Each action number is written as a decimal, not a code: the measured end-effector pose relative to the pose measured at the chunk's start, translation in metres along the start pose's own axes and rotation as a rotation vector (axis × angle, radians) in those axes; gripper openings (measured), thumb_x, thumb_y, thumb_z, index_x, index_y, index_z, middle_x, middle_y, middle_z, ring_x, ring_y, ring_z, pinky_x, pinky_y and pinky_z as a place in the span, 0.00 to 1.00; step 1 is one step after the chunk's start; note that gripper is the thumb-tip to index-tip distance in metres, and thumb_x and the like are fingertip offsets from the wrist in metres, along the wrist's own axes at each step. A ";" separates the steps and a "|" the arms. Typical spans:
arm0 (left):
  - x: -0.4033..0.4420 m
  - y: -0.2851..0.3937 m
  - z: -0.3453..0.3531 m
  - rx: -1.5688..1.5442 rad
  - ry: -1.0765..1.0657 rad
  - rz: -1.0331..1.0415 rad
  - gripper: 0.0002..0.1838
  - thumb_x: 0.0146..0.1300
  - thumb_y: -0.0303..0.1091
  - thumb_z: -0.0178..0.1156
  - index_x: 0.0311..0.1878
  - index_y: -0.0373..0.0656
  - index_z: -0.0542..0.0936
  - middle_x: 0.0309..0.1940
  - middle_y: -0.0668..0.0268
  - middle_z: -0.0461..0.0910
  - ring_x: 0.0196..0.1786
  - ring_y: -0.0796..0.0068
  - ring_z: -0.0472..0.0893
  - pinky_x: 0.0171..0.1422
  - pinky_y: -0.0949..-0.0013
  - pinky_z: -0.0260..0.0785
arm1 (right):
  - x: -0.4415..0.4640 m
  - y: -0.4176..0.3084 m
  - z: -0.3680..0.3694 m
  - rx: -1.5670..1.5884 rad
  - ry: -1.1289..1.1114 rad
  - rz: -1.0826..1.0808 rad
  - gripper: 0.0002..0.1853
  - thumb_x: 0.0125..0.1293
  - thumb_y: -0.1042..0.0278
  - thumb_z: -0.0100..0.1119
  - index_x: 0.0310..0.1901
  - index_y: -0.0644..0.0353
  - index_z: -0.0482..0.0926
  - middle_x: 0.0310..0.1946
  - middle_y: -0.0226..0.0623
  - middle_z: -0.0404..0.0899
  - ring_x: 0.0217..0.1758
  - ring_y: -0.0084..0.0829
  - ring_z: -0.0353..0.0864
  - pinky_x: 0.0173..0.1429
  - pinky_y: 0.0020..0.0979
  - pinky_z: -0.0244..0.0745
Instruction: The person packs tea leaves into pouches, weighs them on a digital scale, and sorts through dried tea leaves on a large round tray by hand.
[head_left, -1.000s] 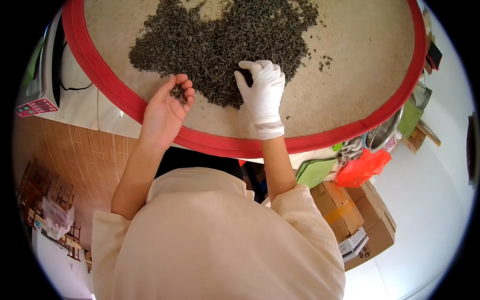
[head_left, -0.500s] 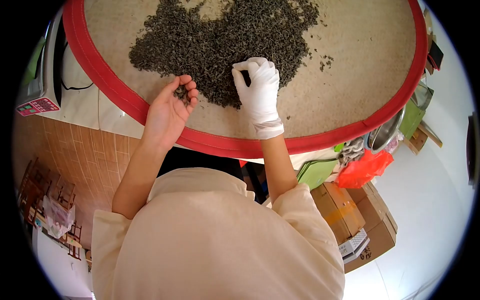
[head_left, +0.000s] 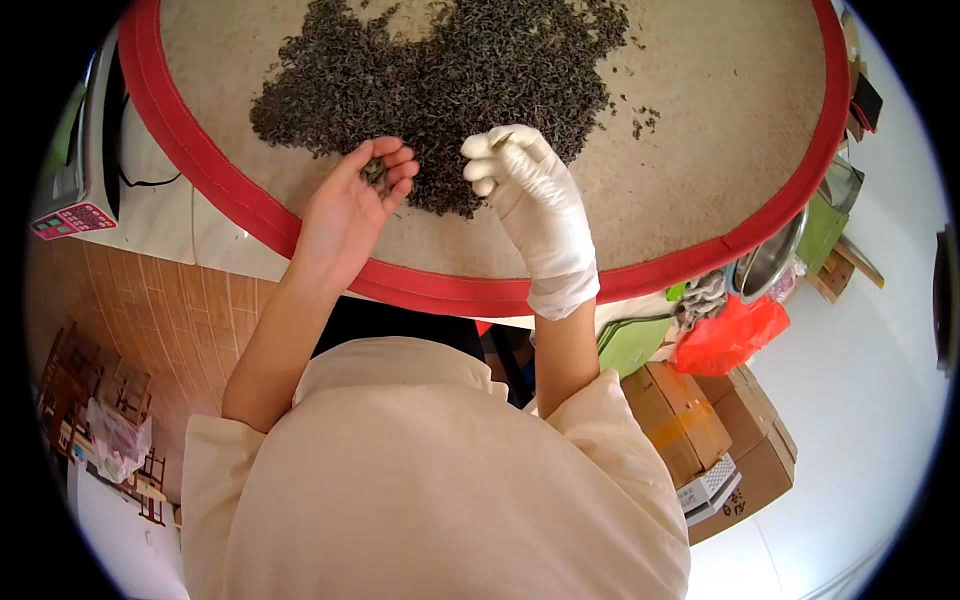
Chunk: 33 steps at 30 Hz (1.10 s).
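Note:
A pile of dark, curled dried tea leaves (head_left: 420,90) is spread on a large round tray (head_left: 690,265) with a red cloth rim. My left hand (head_left: 345,220), bare and palm up, is cupped around a few tea leaves (head_left: 374,173) at the near edge of the pile. To its right, my right hand (head_left: 545,210) wears a white glove and is turned partly palm up over the pile's near side. Its thumb and fingertips pinch a small sliver of tea leaf (head_left: 503,139).
A scale with a pink keypad (head_left: 75,217) stands left of the tray. At the right are a metal bowl (head_left: 772,262), a red plastic bag (head_left: 732,335), green packets (head_left: 635,343) and cardboard boxes (head_left: 672,420). Loose leaves (head_left: 645,122) lie right of the pile.
My right hand has lifted off the pile and turned palm up, a leaf sliver now showing in its pinch. My left hand has shifted slightly right and up, still cupped around leaves.

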<state>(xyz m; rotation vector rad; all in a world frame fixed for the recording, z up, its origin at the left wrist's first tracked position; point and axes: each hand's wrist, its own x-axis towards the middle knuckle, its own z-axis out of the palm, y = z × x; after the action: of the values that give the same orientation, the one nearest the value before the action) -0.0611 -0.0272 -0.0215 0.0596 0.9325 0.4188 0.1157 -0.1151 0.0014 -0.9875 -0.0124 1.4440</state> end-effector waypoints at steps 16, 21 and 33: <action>0.013 0.002 -0.001 -0.158 -0.097 -0.064 0.15 0.74 0.34 0.45 0.54 0.33 0.72 0.49 0.59 0.74 0.51 0.70 0.76 0.57 0.70 0.72 | 0.019 0.003 -0.057 -1.474 0.510 -0.590 0.18 0.61 0.83 0.50 0.53 0.62 0.76 0.50 0.46 0.75 0.57 0.43 0.72 0.65 0.38 0.67; 0.001 0.014 -0.019 -0.267 -0.023 -0.030 0.09 0.75 0.33 0.43 0.44 0.39 0.71 0.33 0.67 0.68 0.33 0.76 0.68 0.39 0.74 0.65 | 0.007 0.028 -0.006 -1.466 0.083 -0.649 0.22 0.56 0.86 0.50 0.51 0.57 0.79 0.50 0.44 0.77 0.54 0.44 0.75 0.61 0.40 0.71; -0.015 0.022 -0.023 -0.335 -0.014 0.000 0.13 0.76 0.34 0.39 0.34 0.43 0.67 0.25 0.71 0.60 0.24 0.80 0.57 0.31 0.75 0.54 | 0.037 -0.047 -0.107 -1.469 0.662 -0.522 0.18 0.67 0.77 0.46 0.58 0.62 0.75 0.51 0.48 0.76 0.55 0.40 0.76 0.62 0.35 0.69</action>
<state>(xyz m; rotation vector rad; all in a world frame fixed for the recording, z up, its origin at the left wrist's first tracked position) -0.0941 -0.0154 -0.0184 -0.2425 0.8379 0.5684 0.2201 -0.1358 -0.0591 -2.3672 -0.8737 0.3763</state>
